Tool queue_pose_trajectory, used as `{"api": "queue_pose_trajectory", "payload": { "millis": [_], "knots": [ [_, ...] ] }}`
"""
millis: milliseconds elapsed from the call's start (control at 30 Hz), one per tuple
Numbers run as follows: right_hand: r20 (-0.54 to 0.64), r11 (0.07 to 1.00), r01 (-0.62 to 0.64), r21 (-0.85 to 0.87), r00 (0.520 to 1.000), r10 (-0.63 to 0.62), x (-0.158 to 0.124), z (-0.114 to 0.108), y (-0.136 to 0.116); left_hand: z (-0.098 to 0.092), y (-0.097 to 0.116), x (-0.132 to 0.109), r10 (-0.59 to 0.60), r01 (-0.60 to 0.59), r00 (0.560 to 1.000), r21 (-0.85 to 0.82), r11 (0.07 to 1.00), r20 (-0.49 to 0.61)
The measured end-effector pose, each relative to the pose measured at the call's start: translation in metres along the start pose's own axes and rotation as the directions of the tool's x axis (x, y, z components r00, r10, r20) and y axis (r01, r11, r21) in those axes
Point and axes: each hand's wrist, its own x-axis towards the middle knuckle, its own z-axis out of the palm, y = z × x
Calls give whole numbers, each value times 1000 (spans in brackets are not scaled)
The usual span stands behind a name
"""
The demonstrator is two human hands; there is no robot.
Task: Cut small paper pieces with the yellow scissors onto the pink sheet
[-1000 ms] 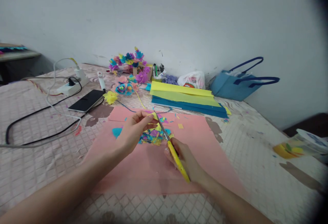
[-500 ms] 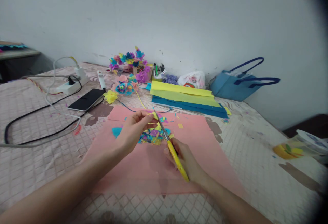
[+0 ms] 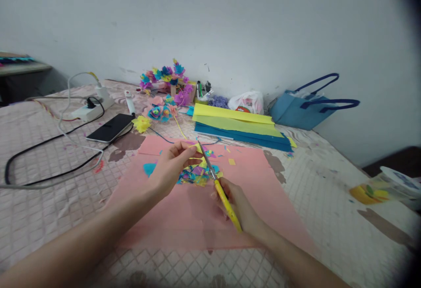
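Note:
My left hand (image 3: 173, 167) pinches a small yellow paper piece (image 3: 198, 148) above a pink paper sheet (image 3: 197, 209). In my right hand (image 3: 241, 207) are yellow-handled scissors (image 3: 223, 196), their blades pointing up-left and meeting the yellow piece. A heap of coloured paper scraps (image 3: 197, 174) lies on the pink sheet just under both hands. My fingers hide most of the yellow piece.
Yellow and blue paper sheets (image 3: 237, 125) are stacked behind the pink sheet. Paper flowers (image 3: 164, 81) stand by the wall; a blue bag (image 3: 302, 106) is at right. A phone (image 3: 110, 128), power strip (image 3: 90, 110) and cables (image 3: 49, 156) lie left. A roll of tape (image 3: 365, 193) sits far right.
Almost nothing differs: the hands and scissors stay in place on the yellow piece, and the view has shifted very slightly.

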Motion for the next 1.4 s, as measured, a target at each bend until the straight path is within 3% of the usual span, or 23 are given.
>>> {"api": "queue_pose_trajectory", "payload": {
  "millis": [133,200,333,433,833,1400],
  "knots": [
    [35,999,-40,25,999,39,0,-2,-1,-1,0,0,-33,33,999,26,999,7],
    [51,997,-37,61,998,34,2,-5,-1,-1,-2,-1,-95,88,993,91,992,68],
    [61,987,-40,158,998,31,8,-13,0,0,-6,-5,-266,192,931,284,940,251],
    [48,979,12,202,999,-22,9,-19,0,2,-8,-8,-320,198,894,365,910,312],
    [-36,979,-11,204,999,19,3,-21,-12,2,-9,-9,-378,187,845,454,871,378],
    [20,968,-51,246,999,47,5,-22,-10,1,-11,-9,-404,188,826,485,854,392]
  ]
}}
